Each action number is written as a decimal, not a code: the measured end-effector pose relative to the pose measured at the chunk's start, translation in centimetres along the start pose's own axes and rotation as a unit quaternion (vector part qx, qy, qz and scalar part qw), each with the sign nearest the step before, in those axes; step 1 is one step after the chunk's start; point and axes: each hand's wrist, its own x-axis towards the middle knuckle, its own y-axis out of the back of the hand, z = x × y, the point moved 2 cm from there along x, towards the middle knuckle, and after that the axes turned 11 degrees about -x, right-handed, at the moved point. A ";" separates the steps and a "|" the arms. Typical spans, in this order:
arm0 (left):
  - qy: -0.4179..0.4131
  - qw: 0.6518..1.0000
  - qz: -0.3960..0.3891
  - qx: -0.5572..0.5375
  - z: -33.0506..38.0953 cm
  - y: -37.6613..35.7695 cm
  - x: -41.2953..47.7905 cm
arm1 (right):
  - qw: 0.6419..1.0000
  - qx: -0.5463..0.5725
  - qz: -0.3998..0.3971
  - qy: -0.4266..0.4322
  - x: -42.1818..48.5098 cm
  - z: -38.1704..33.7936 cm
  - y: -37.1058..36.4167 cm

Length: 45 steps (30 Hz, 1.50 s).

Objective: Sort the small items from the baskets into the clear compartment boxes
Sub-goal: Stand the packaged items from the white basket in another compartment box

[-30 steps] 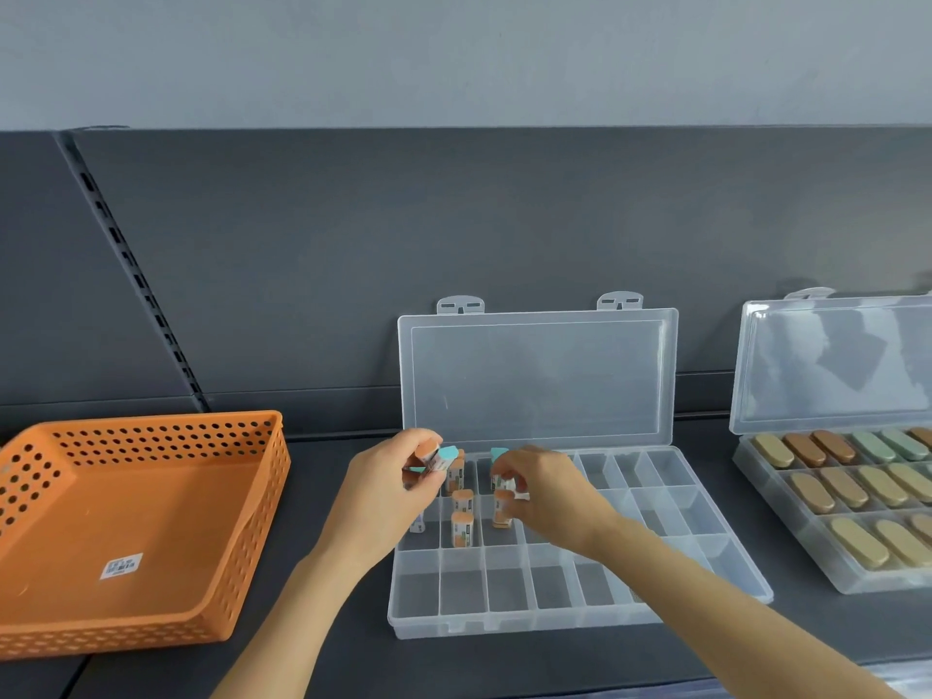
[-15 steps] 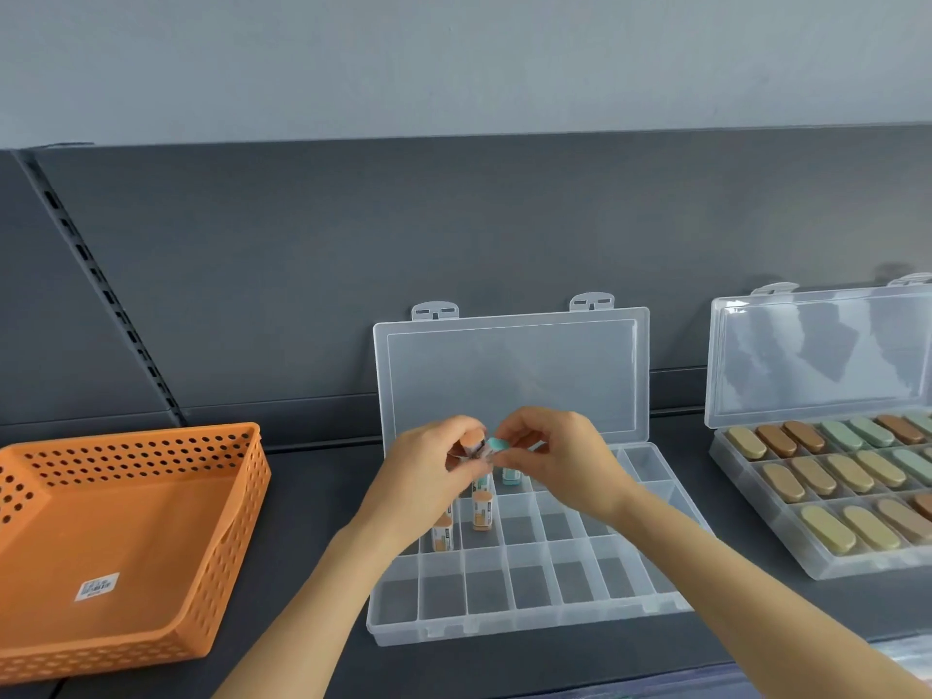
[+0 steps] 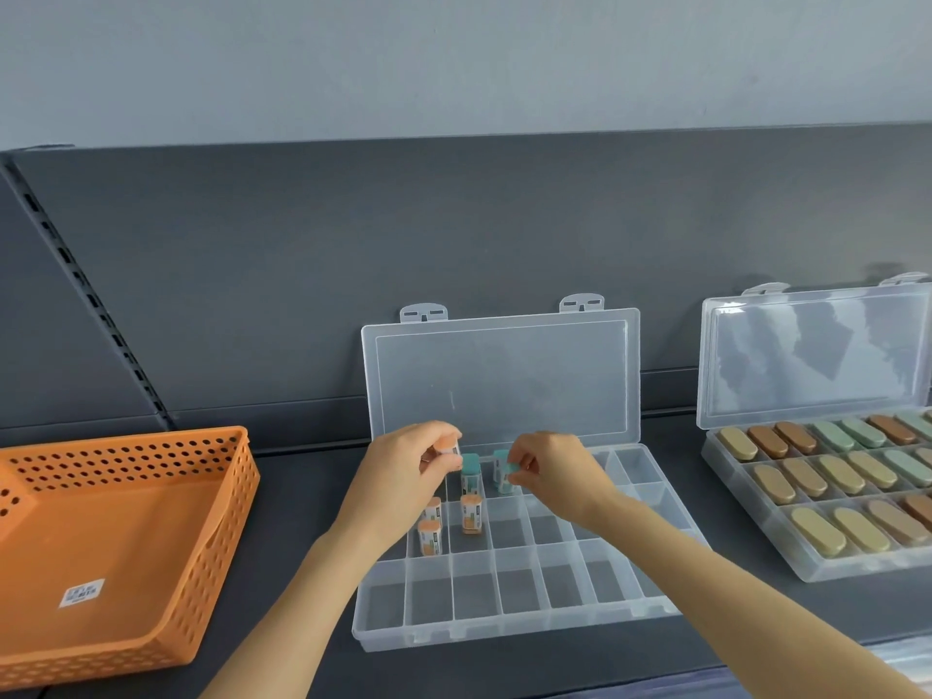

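Half a second ago both hands met over the middle of the box with a teal piece between them. Now they have drawn apart, each with a piece of its own.

Fingertips (image 3: 438, 435) of the left hand (image 3: 403, 476) are curled in and pinch a small pale item (image 3: 450, 451) just above the box's back row, a little left of the frame's centre. Its cap cannot be told apart from the fingertips. Thumb and forefinger of the right hand (image 3: 555, 471) pinch a teal-capped item (image 3: 502, 471), held upright at the back row, with the other fingers curled loosely behind. Whether its foot rests on the compartment floor cannot be told.

Between the two hands a second teal-capped piece (image 3: 470, 476) stands upright in a back compartment, touched by neither hand. Just below it, toward the lower part of the frame, three orange-capped pieces (image 3: 471, 514) stand upright in the middle row, two of them close under the left wrist. Both forearms run down to the bottom edge of the frame.

All these pieces sit in the clear compartment box (image 3: 504, 633) at lower centre. Its lid (image 3: 504, 375) stands open against the dark back panel (image 3: 454, 234).

At lower left lies the orange basket (image 3: 222, 522), perforated along its walls, with a white label (image 3: 80, 592) on its floor. At the right edge a second clear box (image 3: 807, 572), lid also up, holds rows of oblong pieces (image 3: 837, 474) in tan, brown and green. Box, basket and second box all rest on the dark shelf (image 3: 302, 496).
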 end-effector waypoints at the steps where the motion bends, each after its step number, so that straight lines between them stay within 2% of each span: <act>1: 0.007 1.000 0.002 0.000 -0.1 0.0 0.0 | 1.000 -0.009 -0.005 0.004 0.1 0.0 -0.2; 5: 0.021 1.000 0.006 0.012 -0.3 0.1 -0.2 | 1.000 -0.021 -0.014 0.018 0.1 0.1 -0.6; 9: 0.019 1.000 0.001 0.015 -0.4 -0.2 -0.1 | 1.000 0.002 0.016 0.024 -0.2 0.9 0.2; 18: -0.049 0.996 -0.074 0.008 2.0 -3.6 2.5 | 0.992 0.113 0.036 -0.043 -1.3 3.8 3.1; 26: -0.066 0.985 -0.134 0.087 2.9 -7.7 5.7 | 0.999 0.004 0.004 -0.037 -3.0 5.9 3.5; 33: -0.062 0.966 -0.158 0.194 2.1 -9.9 6.6 | 0.999 -0.008 -0.008 -0.032 -3.8 6.5 3.0; 45: -0.065 0.943 -0.160 0.284 0.9 -10.5 6.6 | 1.000 -0.008 -0.014 -0.018 -3.7 7.0 2.5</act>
